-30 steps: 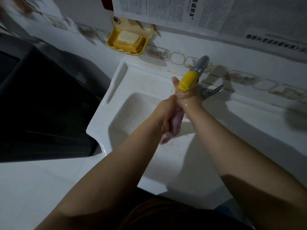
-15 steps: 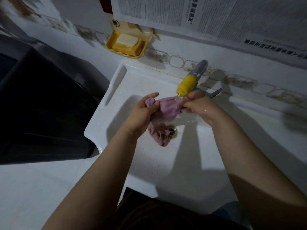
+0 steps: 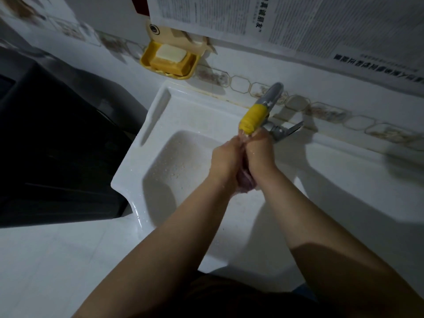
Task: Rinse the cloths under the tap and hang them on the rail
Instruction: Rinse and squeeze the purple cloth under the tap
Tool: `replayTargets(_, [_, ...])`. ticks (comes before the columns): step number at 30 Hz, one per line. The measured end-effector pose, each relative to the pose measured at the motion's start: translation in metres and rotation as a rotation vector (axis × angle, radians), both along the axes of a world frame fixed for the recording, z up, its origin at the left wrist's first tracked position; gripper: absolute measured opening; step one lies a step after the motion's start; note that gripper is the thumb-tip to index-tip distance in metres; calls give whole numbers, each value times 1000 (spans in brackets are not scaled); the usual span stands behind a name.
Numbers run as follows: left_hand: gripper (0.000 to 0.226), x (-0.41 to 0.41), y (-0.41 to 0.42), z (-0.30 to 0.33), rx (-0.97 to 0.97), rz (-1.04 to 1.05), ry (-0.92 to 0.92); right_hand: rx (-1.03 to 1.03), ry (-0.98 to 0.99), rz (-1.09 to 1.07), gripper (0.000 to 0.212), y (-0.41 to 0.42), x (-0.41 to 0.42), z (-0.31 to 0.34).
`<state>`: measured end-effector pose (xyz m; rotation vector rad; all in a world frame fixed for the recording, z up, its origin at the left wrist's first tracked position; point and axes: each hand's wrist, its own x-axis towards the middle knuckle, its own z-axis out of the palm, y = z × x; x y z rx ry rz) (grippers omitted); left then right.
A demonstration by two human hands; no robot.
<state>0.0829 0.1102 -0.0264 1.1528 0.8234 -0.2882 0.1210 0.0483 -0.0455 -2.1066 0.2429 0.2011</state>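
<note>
**Both hands squeeze a pink cloth under the tap**

Head view: the left hand (image 3: 226, 157) and right hand (image 3: 260, 152) are pressed together with fingers curled round a bunched, wet pink cloth (image 3: 245, 183), whose lower end shows just below the heels of the hands. Directly above the fingertips sits the grey tap with a yellow wrapped spout (image 3: 253, 119). Below the hands lies the white ceramic sink (image 3: 174, 161), speckled with droplets. Far beyond the fingers to the left, a yellow plastic soap dish (image 3: 168, 59) on the wall holds a pale bar. Printed newspaper sheets (image 3: 298, 21) cover the wall above; the print is too blurred to read. A dark appliance (image 3: 50, 143) stands to the left of the sink.
</note>
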Motion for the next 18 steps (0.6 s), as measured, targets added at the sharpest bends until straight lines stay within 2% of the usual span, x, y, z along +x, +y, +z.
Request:
replayTargets(2, [31, 7, 7, -7, 4, 45, -8, -16, -104, 56, 44, 5, -16, 3])
replayTargets(4, [33, 9, 15, -15, 13, 22, -18, -134, -219, 185, 46, 13, -32, 9])
replayTargets(6, [33, 6, 9, -10, 20, -20, 12, -224, -114, 168, 45, 7, -20, 8])
replayTargets(8, [30, 3, -1, -4, 27, -26, 45, -181, 23, 103, 42, -2, -5, 7])
replayTargets(11, [32, 5, 6, -5, 6, -31, -4, -150, -136, 142, 46, 5, -24, 7])
replayTargets(13, [34, 4, 12, -6, -5, -29, -4, -219, -193, 203, 50, 11, -34, 11])
replayTargets(16, [32, -3, 4, 3, -22, -36, 30, -335, -12, 197, 46, -1, -10, 9])
replayTargets(18, [38, -8, 6, -4, 62, -104, 21, -259, 4, 163, 41, -9, -1, 7])
